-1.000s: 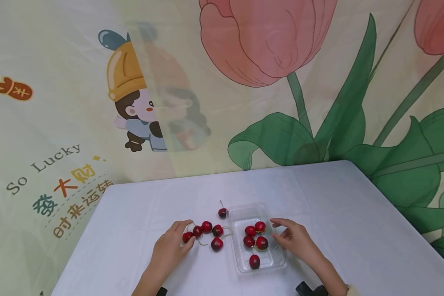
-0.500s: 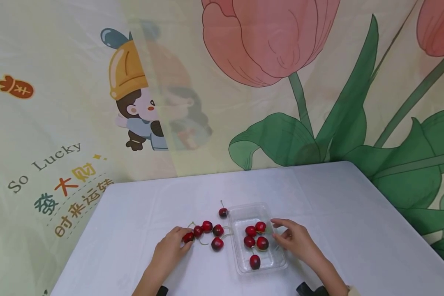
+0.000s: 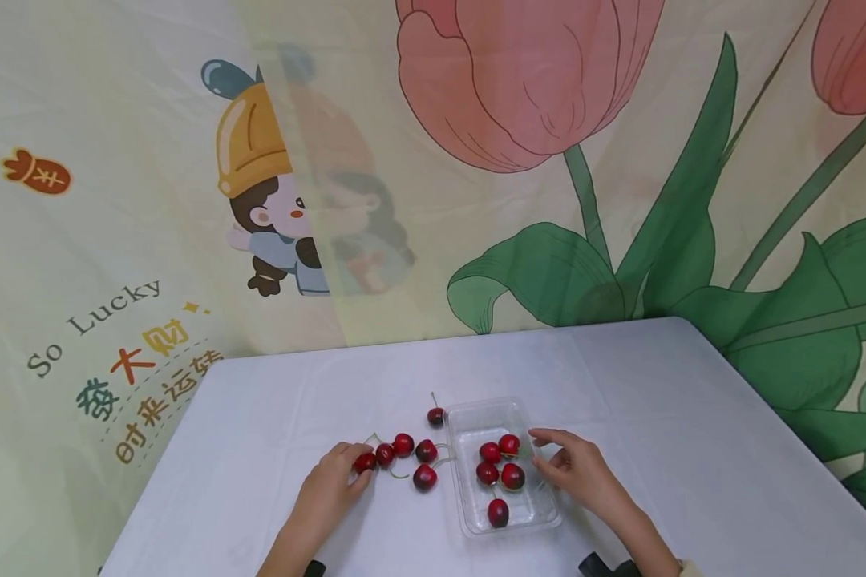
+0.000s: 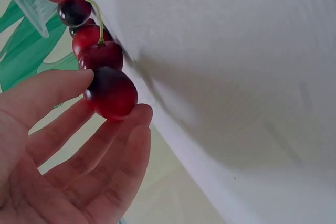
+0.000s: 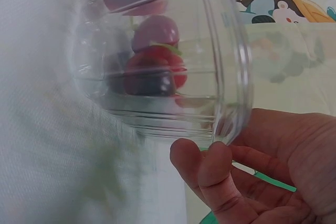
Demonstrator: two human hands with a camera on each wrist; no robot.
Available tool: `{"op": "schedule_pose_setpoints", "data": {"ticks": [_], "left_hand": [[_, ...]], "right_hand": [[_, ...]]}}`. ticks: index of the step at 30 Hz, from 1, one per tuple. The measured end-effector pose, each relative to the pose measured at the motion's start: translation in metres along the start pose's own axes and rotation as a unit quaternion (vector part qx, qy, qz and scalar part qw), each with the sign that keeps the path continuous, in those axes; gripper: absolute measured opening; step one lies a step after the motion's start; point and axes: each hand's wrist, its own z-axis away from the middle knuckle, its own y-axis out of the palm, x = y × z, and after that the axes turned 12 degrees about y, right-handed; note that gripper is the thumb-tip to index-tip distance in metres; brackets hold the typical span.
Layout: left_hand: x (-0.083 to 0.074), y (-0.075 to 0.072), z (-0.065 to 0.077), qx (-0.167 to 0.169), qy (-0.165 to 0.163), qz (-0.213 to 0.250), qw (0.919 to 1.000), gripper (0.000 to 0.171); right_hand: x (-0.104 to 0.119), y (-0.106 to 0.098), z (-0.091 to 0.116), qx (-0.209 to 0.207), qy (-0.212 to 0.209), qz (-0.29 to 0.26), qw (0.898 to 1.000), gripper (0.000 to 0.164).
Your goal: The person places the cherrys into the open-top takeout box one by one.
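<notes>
In the head view my left hand (image 3: pixel 325 486) pinches a dark red cherry (image 3: pixel 365 462) at the left end of a cluster. Thumb and fingertips sit on either side of that cherry (image 4: pixel 112 94) in the left wrist view. A clear plastic container (image 3: pixel 469 517) stands right of the cluster with several cherries inside. My right hand (image 3: pixel 576 469) grips its right edge. Seen from the right wrist, curled fingers (image 5: pixel 215 169) meet the container's rim (image 5: pixel 239 72); part of the hand is hidden behind it.
Several loose cherries (image 3: pixel 425 478) with green stems lie between the left hand and the container. One cherry (image 3: pixel 436 417) sits by the container's far left corner. A white-covered table (image 3: pixel 274 409) ends at a printed backdrop (image 3: pixel 375 200).
My left fingers have come down and closed in around the leftmost cherry. The right hand and the container have stayed in place.
</notes>
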Motion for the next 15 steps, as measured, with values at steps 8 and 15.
{"op": "schedule_pose_setpoints", "data": {"ticks": [8, 15], "left_hand": [[-0.0016, -0.0016, 0.0001, -0.04, 0.02, 0.0, 0.999, 0.032], [-0.0041, -0.0028, -0.0003, -0.067, 0.031, 0.005, 0.9973, 0.032]], "right_hand": [[0.0001, -0.0006, -0.0006, 0.007, 0.002, -0.002, 1.0, 0.043], [0.0007, -0.0001, -0.0007, 0.006, 0.009, -0.001, 1.0, 0.043]]}}
